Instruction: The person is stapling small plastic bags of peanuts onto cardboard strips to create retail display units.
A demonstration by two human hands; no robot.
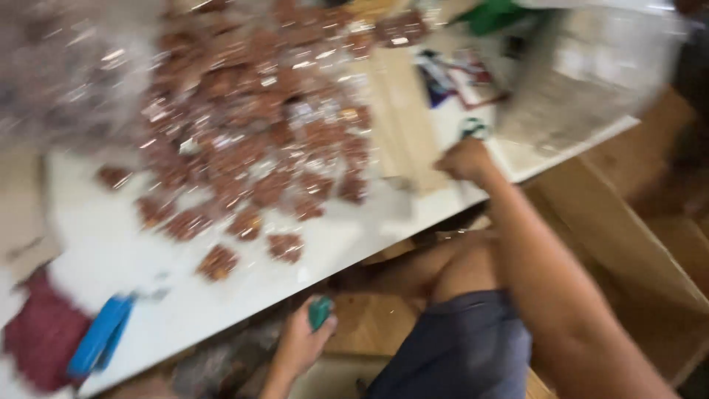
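Green plastic shows in the left hand [303, 341], at about six o'clock, low below the table edge; the fingers close around this small green object [320, 311]. Farther, at about two o'clock, the right hand [464, 159] rests as a fist on the white table [111, 251], maybe for support; whether it holds something I cannot tell. A blue stapler-like tool [100, 334] lies at eight o'clock. Beyond, many small clear packets of brown snack [251, 140] are piled.
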